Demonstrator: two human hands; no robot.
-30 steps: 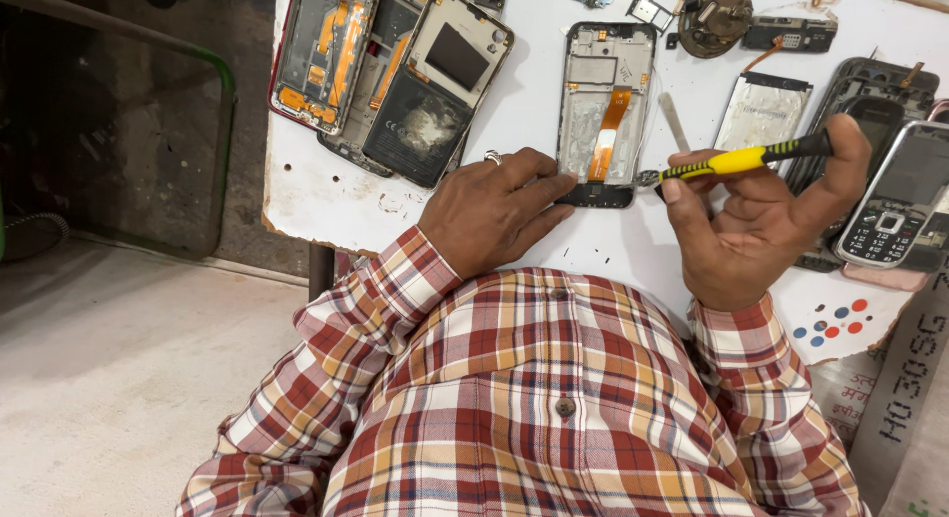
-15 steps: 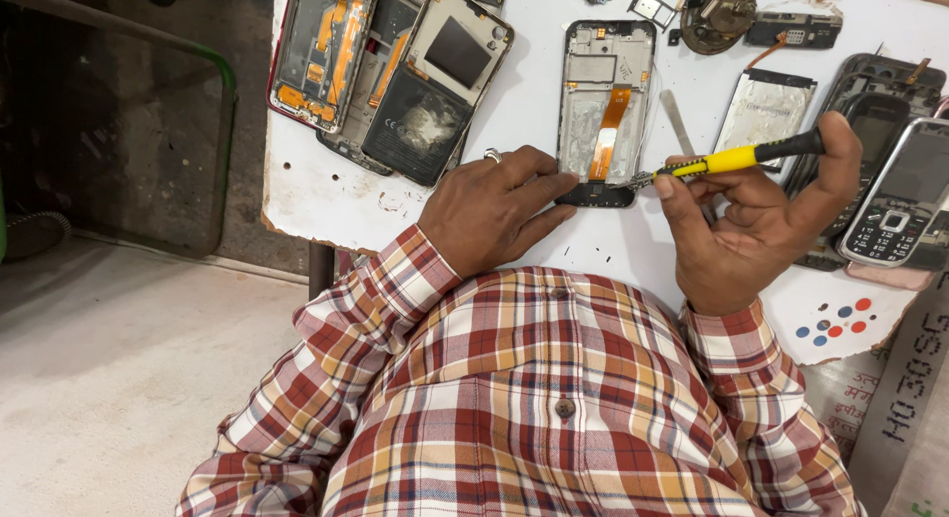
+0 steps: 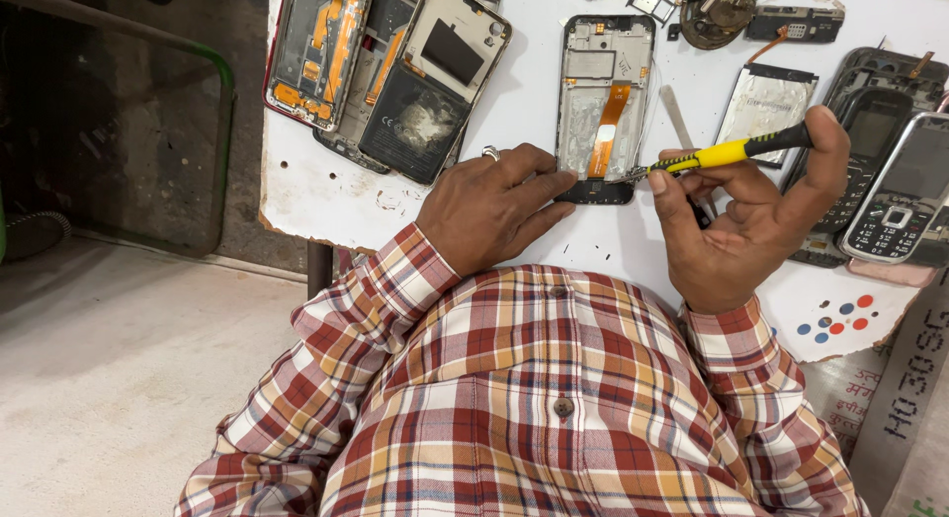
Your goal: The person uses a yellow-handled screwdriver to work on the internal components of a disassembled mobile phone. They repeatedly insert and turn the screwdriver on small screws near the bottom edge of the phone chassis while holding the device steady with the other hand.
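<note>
From the head camera I see my left hand (image 3: 491, 206) lying palm-down on the white counter (image 3: 316, 196), fingers stretched loosely and gripping nothing, their tips pressing the bottom edge of the opened phone frame (image 3: 605, 104) that lies flat at the counter's middle with an orange ribbon cable showing inside. My right hand (image 3: 743, 225) is curled closed around a yellow-handled screwdriver (image 3: 720, 155), held almost level, its tip touching the frame's lower right corner. Other gutted phones (image 3: 390, 67) lie to the left, keypad phones (image 3: 895, 186) to the right.
</note>
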